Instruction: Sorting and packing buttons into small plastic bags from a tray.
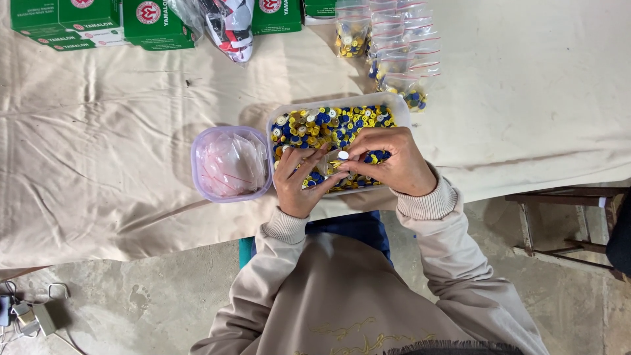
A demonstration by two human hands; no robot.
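Over the button tub: both of your hands meet above the near half of the clear rectangular tub [402,113], which serves as the landmark for every line below.
Tub contents: a heap of small round buttons [328,125] in blue, yellow and white fills it.
Left hand: your left hand [299,181] sits at the tub's near-left corner, fingers curled and closed on a small clear bag [330,164] that already shows yellow pieces inside.
Right hand: your right hand [391,161] lies over the tub's near-right part, fingertips pinched on a white button [343,155] just at the bag's mouth.
Small bag: it hangs between the two hands, above the tub's near edge.
Round bowl: a lilac-rimmed bowl [197,172] touches the tub's left side and holds empty clear bags [230,164] with red seal strips.
Filled bags: a stack of sealed bags [401,49] with buttons inside lies beyond the tub's far-right corner.
Boxes: green cartons [98,23] line up far beyond the tub, to its left.
Cloth: a cream cloth [98,131] spreads under the tub and all around it.
Sleeves: your beige sleeves [427,204] reach the tub from its near side.
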